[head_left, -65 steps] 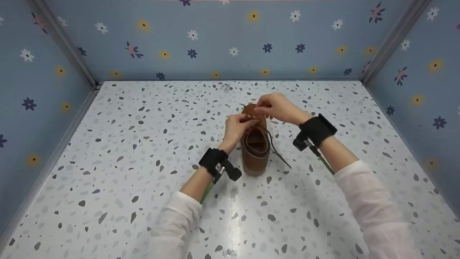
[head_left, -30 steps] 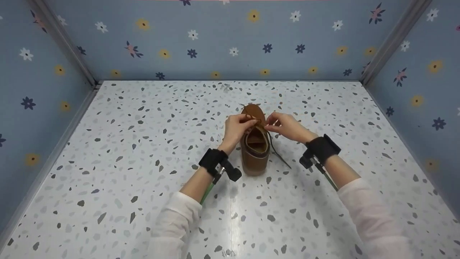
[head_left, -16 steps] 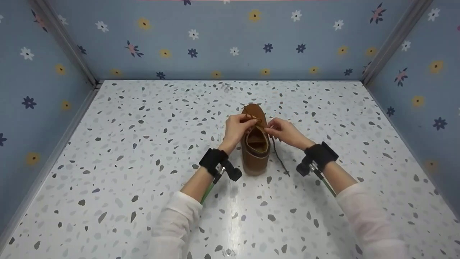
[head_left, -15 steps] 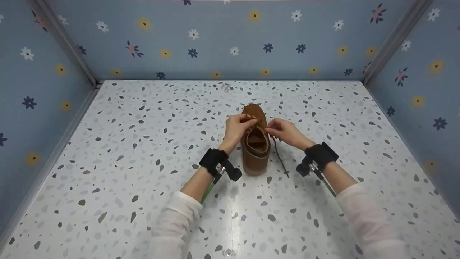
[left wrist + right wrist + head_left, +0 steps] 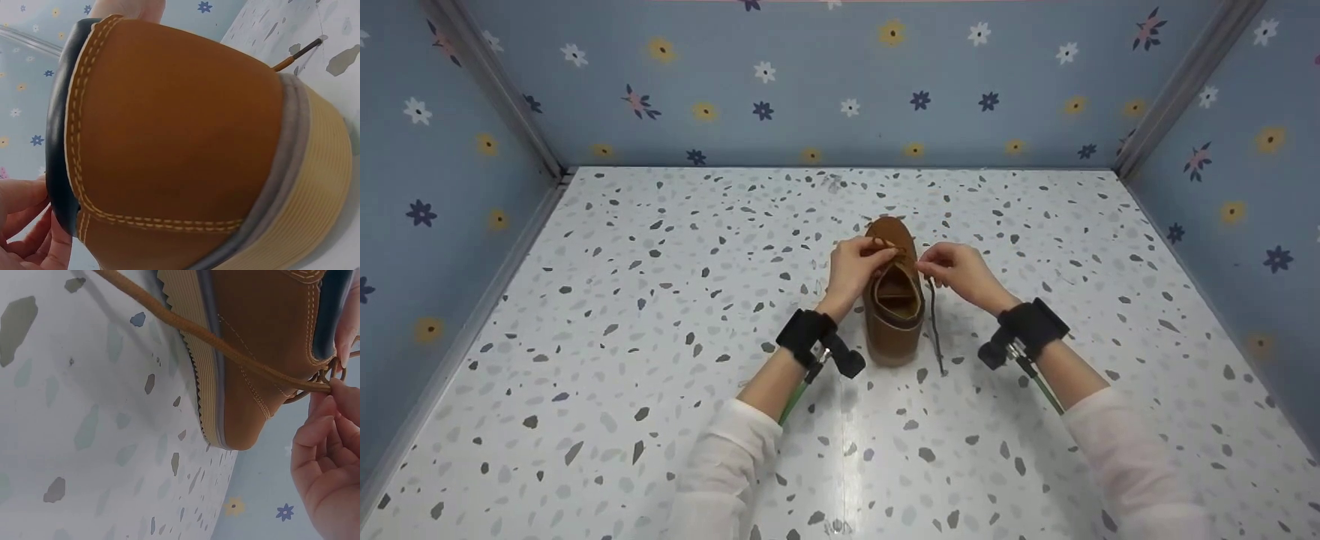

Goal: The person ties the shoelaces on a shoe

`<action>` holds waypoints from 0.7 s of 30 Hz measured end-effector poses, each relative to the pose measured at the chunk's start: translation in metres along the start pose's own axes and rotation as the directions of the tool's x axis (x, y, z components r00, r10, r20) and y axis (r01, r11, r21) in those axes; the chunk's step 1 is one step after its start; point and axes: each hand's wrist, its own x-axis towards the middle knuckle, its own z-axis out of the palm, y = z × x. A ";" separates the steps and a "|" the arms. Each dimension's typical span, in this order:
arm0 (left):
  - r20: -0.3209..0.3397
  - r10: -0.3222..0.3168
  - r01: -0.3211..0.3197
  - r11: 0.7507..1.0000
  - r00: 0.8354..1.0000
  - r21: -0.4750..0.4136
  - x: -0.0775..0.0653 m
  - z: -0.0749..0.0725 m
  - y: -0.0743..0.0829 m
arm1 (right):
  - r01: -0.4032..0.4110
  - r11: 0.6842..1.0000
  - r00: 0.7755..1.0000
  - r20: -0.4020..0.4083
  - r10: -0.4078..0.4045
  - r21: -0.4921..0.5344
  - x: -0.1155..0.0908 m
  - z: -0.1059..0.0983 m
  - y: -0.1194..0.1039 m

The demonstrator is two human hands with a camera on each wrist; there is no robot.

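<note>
A brown lace-up shoe [image 5: 894, 341] stands upright, toe pointing away. My left hand [image 5: 853, 271] is over the shoe's left side, thumb and fingers pinching the lace at the top of the lacing. A lace loop [image 5: 880, 241] juts out by those fingers. Just right of the opening, my right hand [image 5: 962, 274] pinches the lace, whose loose end [image 5: 936, 330] trails down to the surface. In the right wrist view the lace [image 5: 225, 349] runs taut-looking across the shoe's side into the right fingertips [image 5: 333, 388]. The left wrist view shows the heel [image 5: 174, 129], which covers most of the lacing.
The shoe is on a white speckled surface [image 5: 660, 337]. Blue flowered panels [image 5: 810, 82] rise at the back and both sides. Each wrist wears a black strap with a camera [image 5: 806, 337] and a green cable.
My right hand has come back from over the toe to the shoe's right side, now pinching the lace. The lace's loose end has swung left, closer to the shoe. My left hand keeps its place.
</note>
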 end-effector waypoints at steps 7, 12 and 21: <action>0.017 0.034 -0.034 0.999 0.999 -0.011 -0.002 -0.003 0.005 | 0.046 0.999 0.999 0.003 -0.046 -0.015 0.002 0.002 -0.003; 0.005 0.056 -0.056 0.998 0.998 0.010 -0.002 -0.002 0.004 | 0.077 0.996 0.997 0.011 -0.077 -0.036 0.005 0.004 -0.006; -0.008 0.080 -0.080 0.997 0.997 0.003 -0.002 -0.002 0.005 | 0.067 0.995 0.998 0.001 -0.067 -0.079 0.010 0.008 -0.010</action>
